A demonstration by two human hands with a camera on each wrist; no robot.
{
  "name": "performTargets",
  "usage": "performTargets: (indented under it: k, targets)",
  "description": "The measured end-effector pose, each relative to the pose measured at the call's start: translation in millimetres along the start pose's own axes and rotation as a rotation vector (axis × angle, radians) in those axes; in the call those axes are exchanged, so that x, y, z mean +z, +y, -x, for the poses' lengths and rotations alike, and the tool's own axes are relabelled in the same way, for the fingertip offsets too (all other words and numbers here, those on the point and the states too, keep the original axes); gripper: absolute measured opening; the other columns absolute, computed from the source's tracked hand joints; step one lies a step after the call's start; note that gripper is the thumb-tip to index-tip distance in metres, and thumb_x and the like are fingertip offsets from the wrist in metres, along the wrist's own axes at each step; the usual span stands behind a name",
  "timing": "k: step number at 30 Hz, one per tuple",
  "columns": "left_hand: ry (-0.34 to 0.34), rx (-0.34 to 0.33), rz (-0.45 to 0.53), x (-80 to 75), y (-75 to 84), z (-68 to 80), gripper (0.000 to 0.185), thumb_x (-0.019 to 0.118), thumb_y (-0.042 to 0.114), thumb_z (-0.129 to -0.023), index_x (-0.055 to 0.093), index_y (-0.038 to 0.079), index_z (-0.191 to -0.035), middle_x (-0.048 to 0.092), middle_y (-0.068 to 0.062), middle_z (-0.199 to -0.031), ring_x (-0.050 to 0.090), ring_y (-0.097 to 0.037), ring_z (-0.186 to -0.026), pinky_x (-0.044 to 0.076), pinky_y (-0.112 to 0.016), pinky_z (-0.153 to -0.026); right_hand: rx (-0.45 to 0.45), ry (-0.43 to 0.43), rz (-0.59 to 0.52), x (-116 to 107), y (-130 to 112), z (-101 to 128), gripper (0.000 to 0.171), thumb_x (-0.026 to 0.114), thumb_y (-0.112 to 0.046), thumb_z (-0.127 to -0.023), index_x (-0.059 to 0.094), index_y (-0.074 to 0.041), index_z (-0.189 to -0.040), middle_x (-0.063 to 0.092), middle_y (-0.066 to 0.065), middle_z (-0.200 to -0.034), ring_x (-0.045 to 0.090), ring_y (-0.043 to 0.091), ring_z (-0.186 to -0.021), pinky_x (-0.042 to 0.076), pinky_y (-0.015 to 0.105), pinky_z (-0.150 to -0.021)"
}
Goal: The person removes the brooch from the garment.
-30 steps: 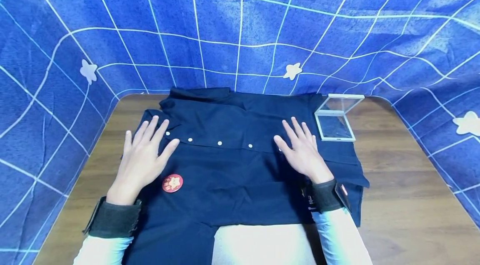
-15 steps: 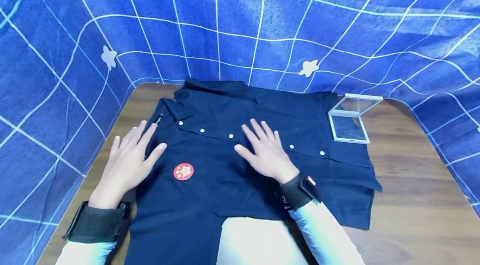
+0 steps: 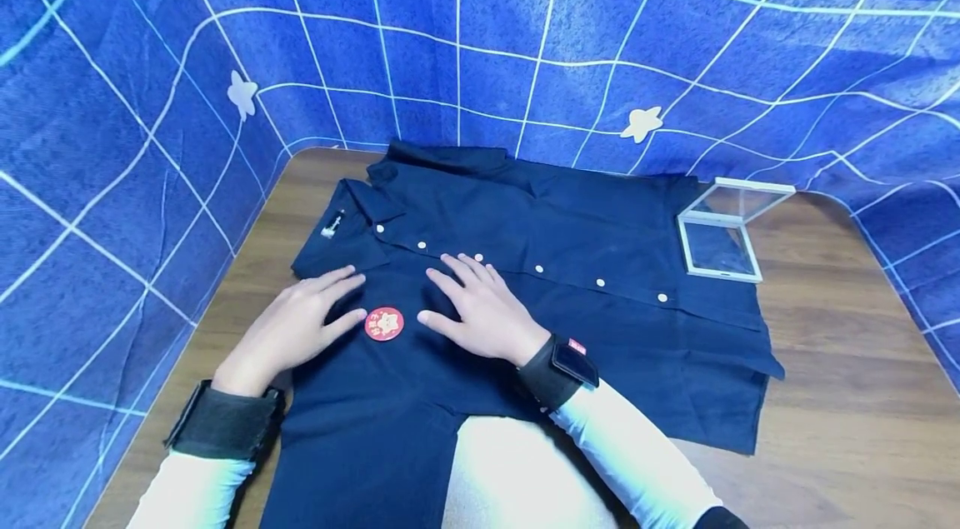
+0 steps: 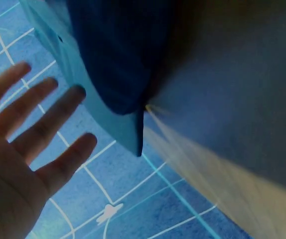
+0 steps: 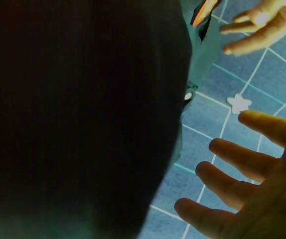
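Note:
A dark navy button-up shirt (image 3: 585, 321) lies spread sideways on the wooden table, its collar toward the left. A round red badge (image 3: 384, 324) with a gold star figure sits on the shirt's chest. My left hand (image 3: 296, 329) is just left of the badge, the thumb tip close to its edge; whether they touch I cannot tell. To the badge's right, my right hand (image 3: 483, 312) hovers over the shirt near the button row. Both wrist views show fingers spread apart with nothing held, on the left hand (image 4: 28, 129) and the right hand (image 5: 247, 169).
A pale square case (image 3: 720, 250) with a raised clear lid stands on the shirt's far right part. Blue curtain (image 3: 495, 29) with white grid lines and stars surrounds the wooden table (image 3: 847, 362). A white label (image 3: 330, 225) shows inside the collar.
My right hand has moved left across the shirt, toward the badge. My left hand has come down from the collar area to the badge's left side. The head view has shifted leftward.

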State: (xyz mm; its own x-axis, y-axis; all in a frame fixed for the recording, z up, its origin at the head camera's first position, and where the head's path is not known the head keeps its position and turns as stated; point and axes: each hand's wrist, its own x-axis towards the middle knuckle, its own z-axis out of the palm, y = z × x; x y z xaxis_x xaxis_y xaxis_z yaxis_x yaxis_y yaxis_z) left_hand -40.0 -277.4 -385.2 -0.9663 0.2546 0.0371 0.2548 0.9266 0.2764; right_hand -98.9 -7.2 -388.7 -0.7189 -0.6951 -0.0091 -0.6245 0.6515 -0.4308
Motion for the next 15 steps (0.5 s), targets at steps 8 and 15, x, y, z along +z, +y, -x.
performTargets:
  k: [8, 15]
  targets:
    - [-0.05, 0.194, 0.03, 9.3, 0.0, -2.0, 0.04, 0.076, 0.017, -0.085, 0.067, 0.007, -0.123, 0.068, -0.012, -0.124, 0.063, -0.033, -0.115, 0.046, -0.053, -0.101, -0.046, 0.004, 0.028, 5, -9, -10, 0.066, 0.047, -0.058, -0.097, 0.041, -0.019, -0.15, 0.034, 0.009, -0.159, 0.028, 0.032, -0.148, 0.025, 0.054, -0.119]
    - [-0.074, 0.204, -0.005, 14.5, 6.0, -3.8, 0.034, 0.081, 0.011, -0.078, 0.073, 0.011, -0.111, 0.07, -0.008, -0.119, 0.065, -0.03, -0.109, 0.051, -0.049, -0.093, -0.104, 0.004, 0.059, 17, -22, -18, 0.064, 0.05, -0.056, -0.096, 0.045, -0.019, -0.148, 0.04, 0.009, -0.155, 0.033, 0.032, -0.146, 0.031, 0.052, -0.117]
